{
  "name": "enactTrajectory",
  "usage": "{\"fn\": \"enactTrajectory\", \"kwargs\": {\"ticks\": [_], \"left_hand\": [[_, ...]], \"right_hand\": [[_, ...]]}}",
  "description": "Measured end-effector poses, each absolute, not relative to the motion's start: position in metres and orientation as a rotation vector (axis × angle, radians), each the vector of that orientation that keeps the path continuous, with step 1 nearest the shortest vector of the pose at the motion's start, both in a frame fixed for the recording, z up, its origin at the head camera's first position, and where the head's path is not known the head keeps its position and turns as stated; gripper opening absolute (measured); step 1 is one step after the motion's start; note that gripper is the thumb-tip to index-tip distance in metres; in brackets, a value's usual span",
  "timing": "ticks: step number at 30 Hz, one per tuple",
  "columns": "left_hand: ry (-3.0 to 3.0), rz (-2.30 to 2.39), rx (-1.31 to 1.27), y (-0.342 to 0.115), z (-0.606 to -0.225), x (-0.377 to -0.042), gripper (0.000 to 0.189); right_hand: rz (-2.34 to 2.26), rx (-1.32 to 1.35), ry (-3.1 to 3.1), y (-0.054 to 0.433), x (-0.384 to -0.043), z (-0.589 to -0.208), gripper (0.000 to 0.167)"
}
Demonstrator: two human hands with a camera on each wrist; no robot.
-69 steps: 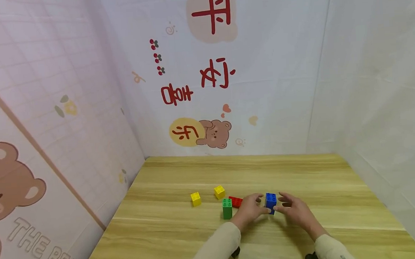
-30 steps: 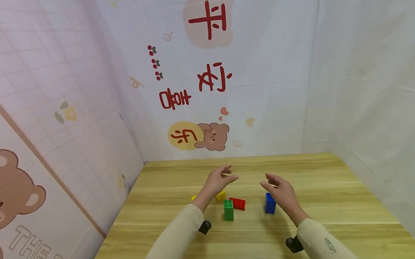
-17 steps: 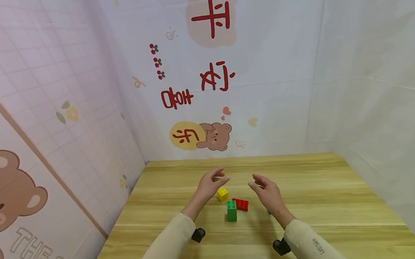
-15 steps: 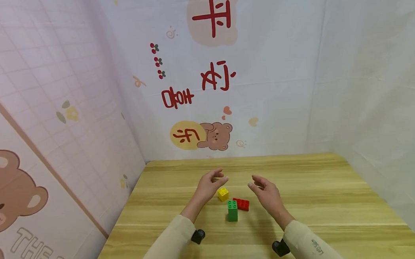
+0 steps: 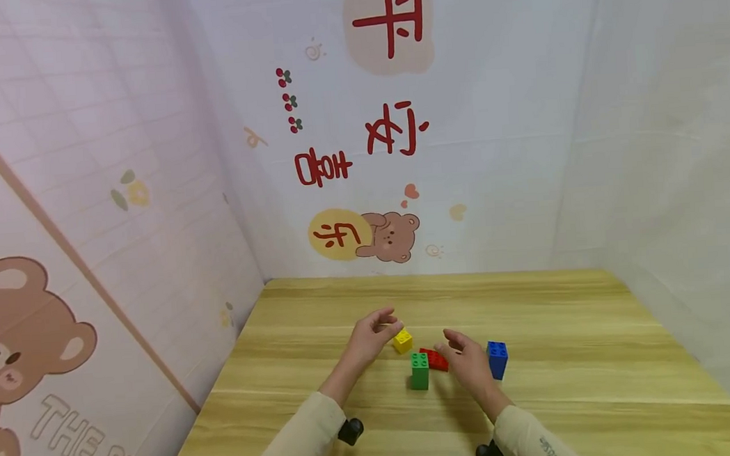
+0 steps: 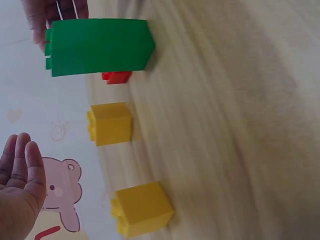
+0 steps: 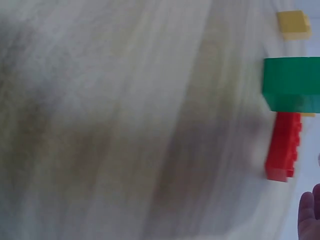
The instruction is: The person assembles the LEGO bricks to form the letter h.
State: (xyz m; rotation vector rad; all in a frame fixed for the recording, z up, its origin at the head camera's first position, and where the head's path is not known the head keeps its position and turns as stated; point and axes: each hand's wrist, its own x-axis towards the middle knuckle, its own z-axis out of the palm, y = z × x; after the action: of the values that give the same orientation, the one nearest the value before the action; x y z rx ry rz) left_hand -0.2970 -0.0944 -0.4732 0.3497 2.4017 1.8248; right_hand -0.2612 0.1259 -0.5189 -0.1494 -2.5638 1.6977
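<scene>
My left hand (image 5: 370, 338) hovers beside a yellow brick (image 5: 402, 341), fingers loosely bent and holding nothing. Over the flat red brick (image 5: 434, 359) is my right hand (image 5: 467, 362), relaxed and also holding nothing; whether it touches the brick I cannot tell. A tall green brick (image 5: 420, 372) stands upright between the forearms, in front of the red one. To the right of my right hand a tall blue brick (image 5: 498, 361) stands upright. The left wrist view shows a second yellow brick (image 6: 145, 210), which my left arm hides in the head view.
All the bricks stand on a wood-grain table (image 5: 577, 410). A printed white cloth (image 5: 491, 143) hangs behind it, with more cloth at both sides. Black wrist cameras (image 5: 351, 431) sit under the sleeves.
Both hands were at the blue brick 2.3 s ago; they have since come away from it, leftward. In the last half second they lowered toward the yellow and red bricks, and the blue brick reappeared.
</scene>
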Motion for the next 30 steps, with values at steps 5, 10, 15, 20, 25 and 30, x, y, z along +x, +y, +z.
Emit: {"fn": "enactTrajectory", "kwargs": {"ticks": [5, 10, 15, 20, 25, 30], "left_hand": [[2.371, 1.835, 0.365, -0.092, -0.483, -0.291, 0.05], [2.339, 1.831, 0.361, -0.091, -0.492, -0.285, 0.05], [2.328, 1.801, 0.386, -0.09, -0.501, -0.28, 0.054], [2.331, 1.75, 0.411, -0.09, -0.508, -0.275, 0.054], [2.31, 1.71, 0.393, -0.087, -0.516, -0.27, 0.058], [2.331, 1.685, 0.404, -0.085, -0.523, -0.269, 0.06]], "right_hand": [[1.667, -0.163, -2.601, 0.129, -0.259, -0.53, 0.055], [1.634, -0.186, -2.615, 0.131, -0.257, -0.538, 0.053], [1.613, -0.205, -2.628, 0.131, -0.259, -0.546, 0.052], [1.617, -0.221, -2.647, 0.13, -0.261, -0.55, 0.053], [1.586, -0.238, -2.676, 0.13, -0.262, -0.553, 0.052], [1.551, -0.237, -2.708, 0.129, -0.264, -0.558, 0.051]]}}
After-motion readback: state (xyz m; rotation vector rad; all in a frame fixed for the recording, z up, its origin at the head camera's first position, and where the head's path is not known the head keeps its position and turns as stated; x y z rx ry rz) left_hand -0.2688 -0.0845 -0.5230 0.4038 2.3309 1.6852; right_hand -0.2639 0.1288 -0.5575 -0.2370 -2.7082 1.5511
